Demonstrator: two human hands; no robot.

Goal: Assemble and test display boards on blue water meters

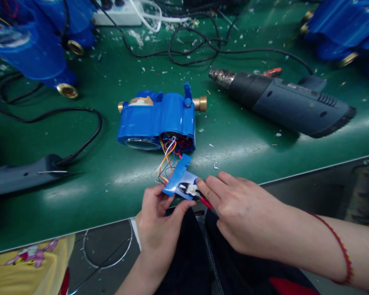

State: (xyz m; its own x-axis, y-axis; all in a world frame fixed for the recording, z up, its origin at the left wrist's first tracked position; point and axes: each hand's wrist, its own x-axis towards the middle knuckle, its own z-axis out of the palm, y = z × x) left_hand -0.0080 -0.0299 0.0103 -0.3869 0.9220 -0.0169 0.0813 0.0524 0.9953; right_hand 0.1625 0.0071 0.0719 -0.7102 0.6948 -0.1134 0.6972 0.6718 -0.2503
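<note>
A blue meter housing [155,116] with brass threaded ends lies on the green bench, and colored wires [167,157] come out of its open underside. They run to a blue plastic cover [178,174] near the bench's front edge. My left hand [160,221] is closed on the lower left side of this cover. Red-handled cutting pliers [205,201] are in my right hand [236,209], fingers wrapped round the grips. The pliers' jaws lie over the cover's inner face, at a small whitish piece [192,189]. Part of the handles is hidden by my fingers.
A heat gun [283,98] lies at the right, its black cord looping across the back. Another corded grey tool [24,174] is at the left. More blue housings [33,49] stand at the back left and back right [347,32]. Plastic scraps litter the green bench [89,217].
</note>
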